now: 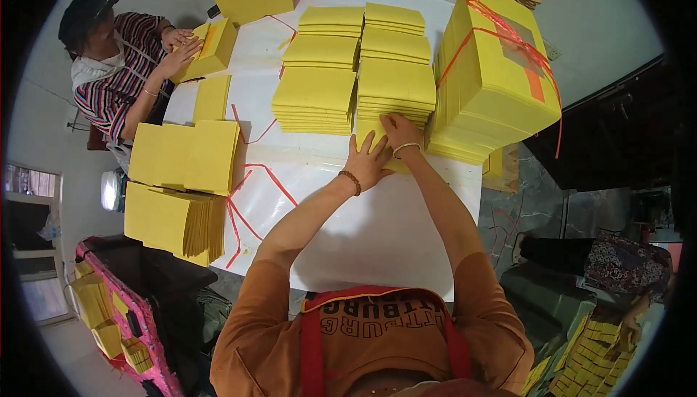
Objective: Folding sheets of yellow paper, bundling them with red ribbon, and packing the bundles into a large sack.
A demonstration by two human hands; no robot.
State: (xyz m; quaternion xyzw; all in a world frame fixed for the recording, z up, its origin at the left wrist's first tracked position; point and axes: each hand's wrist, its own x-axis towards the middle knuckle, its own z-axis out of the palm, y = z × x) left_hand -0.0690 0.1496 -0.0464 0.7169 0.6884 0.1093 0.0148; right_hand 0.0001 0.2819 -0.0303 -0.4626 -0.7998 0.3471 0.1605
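A yellow folded paper piece lies under my hands at the near end of the right-hand row of stacks. My left hand presses on it with fingers spread flat. Just to the right, my right hand has its fingers bent together at the piece's upper right part, against the front of a yellow stack; the fingertips are partly hidden. Beside that row, another stack of the same folded pieces stands to the left.
A tall yellow bundle tied with red ribbon stands at right. More yellow piles lie at left on the white table, among loose red ribbons. At far left a co-worker handles a yellow block; another person is at lower right.
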